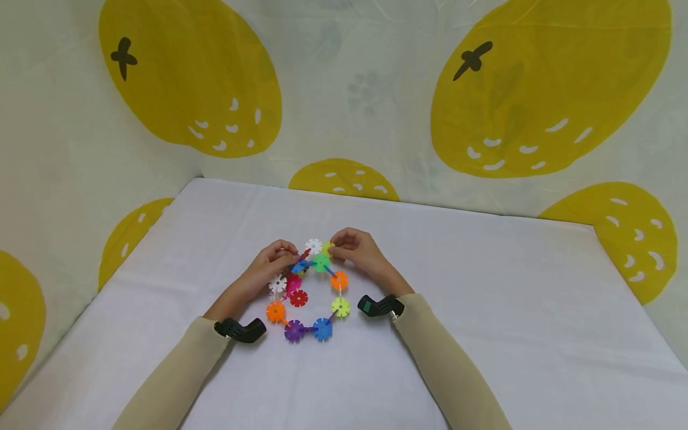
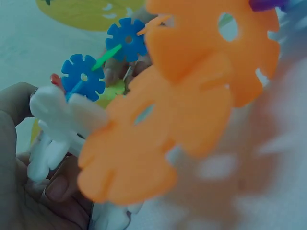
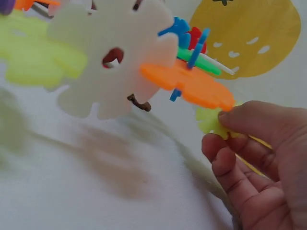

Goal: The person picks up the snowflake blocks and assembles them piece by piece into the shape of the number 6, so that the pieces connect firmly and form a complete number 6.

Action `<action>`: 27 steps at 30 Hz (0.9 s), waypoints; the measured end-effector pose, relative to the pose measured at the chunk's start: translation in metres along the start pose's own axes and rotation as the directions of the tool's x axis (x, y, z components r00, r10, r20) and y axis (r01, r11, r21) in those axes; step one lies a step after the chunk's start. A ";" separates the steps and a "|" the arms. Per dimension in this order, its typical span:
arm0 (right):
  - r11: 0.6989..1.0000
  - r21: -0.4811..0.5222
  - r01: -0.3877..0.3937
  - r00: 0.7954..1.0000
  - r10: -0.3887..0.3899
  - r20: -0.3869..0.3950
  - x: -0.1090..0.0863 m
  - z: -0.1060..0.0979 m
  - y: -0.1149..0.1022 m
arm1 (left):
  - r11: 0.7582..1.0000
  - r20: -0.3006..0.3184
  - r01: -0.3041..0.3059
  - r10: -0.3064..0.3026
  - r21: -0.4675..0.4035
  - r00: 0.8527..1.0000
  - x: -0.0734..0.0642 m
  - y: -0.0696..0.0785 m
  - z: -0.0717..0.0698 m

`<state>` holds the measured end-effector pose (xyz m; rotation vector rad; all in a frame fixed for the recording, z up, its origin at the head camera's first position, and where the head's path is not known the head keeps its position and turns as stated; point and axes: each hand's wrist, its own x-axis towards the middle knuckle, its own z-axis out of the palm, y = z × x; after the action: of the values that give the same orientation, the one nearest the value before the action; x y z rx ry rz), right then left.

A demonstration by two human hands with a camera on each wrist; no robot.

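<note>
Many-coloured notched plastic discs, slotted into one another, form a ring with a blue disc (image 1: 322,329) and a purple disc (image 1: 294,330) on its near side. On the ring's far left, my left hand (image 1: 269,266) grips it near other blue discs; in the left wrist view its fingers lie about white discs (image 2: 67,115). My right hand (image 1: 362,252) pinches a yellow disc (image 3: 208,120) between thumb and fingers, beside a white disc (image 1: 313,246) and a green disc (image 1: 321,263). Large orange discs (image 2: 129,143) hide part of the left wrist view.
A white cloth (image 1: 510,310) covers the table. Behind it hangs a pale curtain (image 1: 355,77) printed with big yellow fruit. Each wrist wears a black camera band (image 1: 242,330). A red disc (image 1: 298,298) shows inside the ring's outline.
</note>
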<state>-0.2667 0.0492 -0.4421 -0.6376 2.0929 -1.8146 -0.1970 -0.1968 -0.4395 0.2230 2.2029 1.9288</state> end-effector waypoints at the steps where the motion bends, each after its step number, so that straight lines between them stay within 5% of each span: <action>1: 1.000 0.023 0.009 1.000 -0.009 -0.013 0.000 0.000 0.000 | 1.000 -0.001 0.002 -0.002 0.000 1.000 0.000 0.000 0.000; 9: 0.991 0.118 0.069 0.998 -0.069 0.001 -0.001 -0.002 0.001 | 0.999 0.020 0.028 -0.029 0.041 0.999 0.000 0.002 -0.002; 16: 0.996 0.046 0.072 0.996 -0.075 0.055 0.001 -0.001 0.004 | 0.995 0.009 0.092 -0.092 -0.025 0.996 0.001 0.003 0.000; 27: 0.993 -0.014 0.113 0.988 -0.111 0.108 -0.002 0.001 0.002 | 0.995 0.011 0.096 -0.096 0.003 0.995 0.003 -0.001 0.001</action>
<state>-0.2649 0.0496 -0.4442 -0.8545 2.0452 -1.7768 -0.1998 -0.1948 -0.4409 0.1258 2.1670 1.8700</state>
